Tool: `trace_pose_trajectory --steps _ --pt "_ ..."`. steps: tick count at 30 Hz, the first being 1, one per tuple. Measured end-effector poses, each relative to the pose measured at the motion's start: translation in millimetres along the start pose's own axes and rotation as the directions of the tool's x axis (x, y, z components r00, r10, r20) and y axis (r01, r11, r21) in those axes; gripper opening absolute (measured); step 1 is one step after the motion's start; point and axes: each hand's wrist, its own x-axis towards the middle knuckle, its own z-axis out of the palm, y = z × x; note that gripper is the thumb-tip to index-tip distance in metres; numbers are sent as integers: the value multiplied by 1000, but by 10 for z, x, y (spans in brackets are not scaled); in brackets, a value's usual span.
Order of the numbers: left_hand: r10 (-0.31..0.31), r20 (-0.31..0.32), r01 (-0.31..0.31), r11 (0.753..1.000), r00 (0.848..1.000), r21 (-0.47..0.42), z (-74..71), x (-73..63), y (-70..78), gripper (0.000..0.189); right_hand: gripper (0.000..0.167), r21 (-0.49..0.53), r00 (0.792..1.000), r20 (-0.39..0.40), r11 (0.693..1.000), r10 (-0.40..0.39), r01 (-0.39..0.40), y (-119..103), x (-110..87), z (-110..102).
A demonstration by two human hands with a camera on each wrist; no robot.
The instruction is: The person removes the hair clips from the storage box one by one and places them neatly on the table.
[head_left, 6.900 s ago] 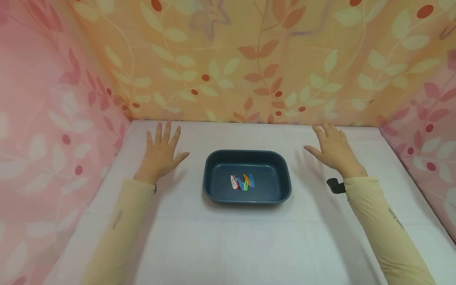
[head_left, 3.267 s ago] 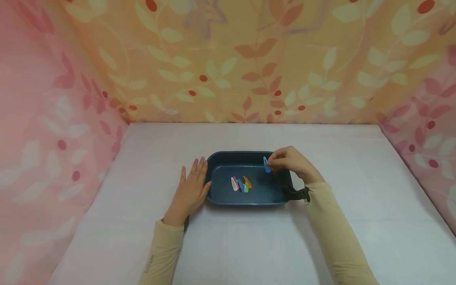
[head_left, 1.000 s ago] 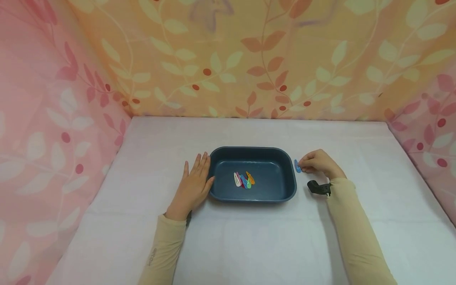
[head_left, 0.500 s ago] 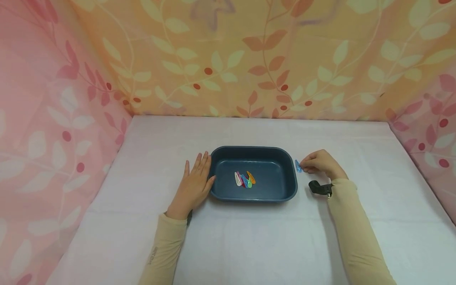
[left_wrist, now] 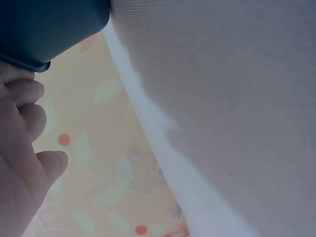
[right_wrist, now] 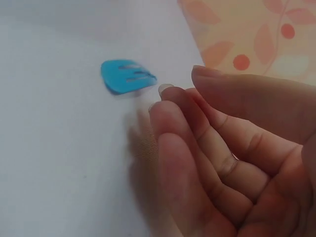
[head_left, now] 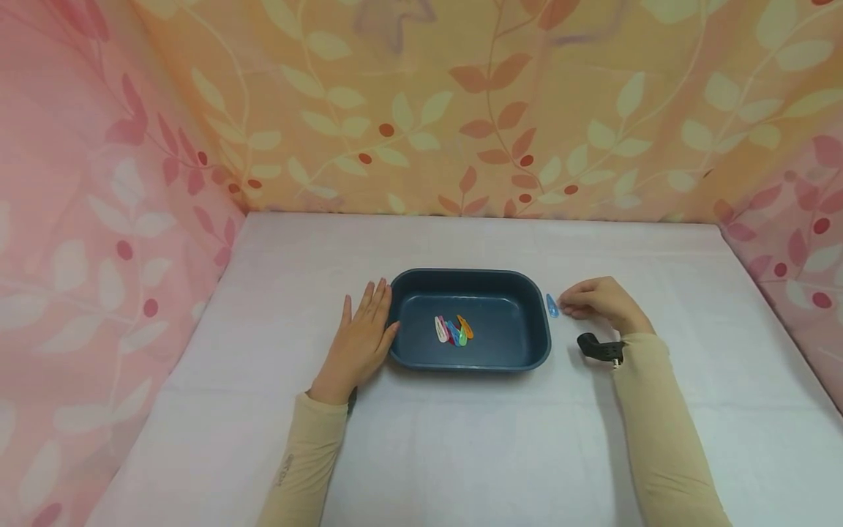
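A blue snap hair clip (head_left: 552, 306) lies on the white cloth, just right of the dark blue basin (head_left: 507, 344). My right hand (head_left: 602, 301) is beside it, fingers loosely bent; in the right wrist view a gap shows between the fingertips (right_wrist: 168, 112) and the clip, and nothing is held. Several hair clips (head_left: 454, 331), white, pink, blue, green and orange among them, lie bunched inside the basin. With fingers straight, my left hand (head_left: 356, 337) rests against the basin's left side; the left wrist view shows its fingers right at the rim (left_wrist: 37, 68).
White cloth (head_left: 461, 454) covers the table around the basin. A yellow leaf-patterned curtain (head_left: 408, 110) stands along the back edge, with pink patterned fabric (head_left: 85, 293) at both sides. A black wrist camera (head_left: 596, 348) juts out below the right hand.
The right hand carried the blue clip out of the basin to the cloth on the right, let go of it and drew slightly right. The left hand came to the basin's left side and stayed.
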Motion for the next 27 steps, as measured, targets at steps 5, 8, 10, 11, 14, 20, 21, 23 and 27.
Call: trace_pose_trajectory --steps 5,8,10,11,14,20,21,23,27 --pt "-32 -20 32 999 999 15 4 3 38 61 31 -13 998 -38 998 -57 56 -94 -66 -18" --pt "-41 -36 42 999 998 26 9 7 54 59 31 -27 994 -56 996 -92 90 -178 -101 -6" --pt "-45 -40 46 999 998 28 15 11 57 58 33 -38 992 -65 994 -108 105 -245 -124 10" --pt "-44 -40 46 998 998 31 18 13 57 58 34 -50 991 -68 993 -114 111 -282 -137 21" --pt "-38 -40 39 999 998 29 23 16 59 58 37 -97 989 -75 988 -128 121 -398 -176 62" --pt "-29 -41 30 999 999 24 33 16 57 58 34 -148 980 -54 972 -191 181 -594 -225 188" --pt "-29 -40 29 999 999 23 35 15 55 58 33 -141 978 -47 971 -204 195 -619 -227 212" --pt "-29 -41 30 999 999 19 33 13 53 58 31 -131 975 -31 968 -219 214 -671 -226 262" --pt "-27 -40 28 999 999 19 28 8 51 58 28 -109 974 7 968 -227 226 -761 -218 365"
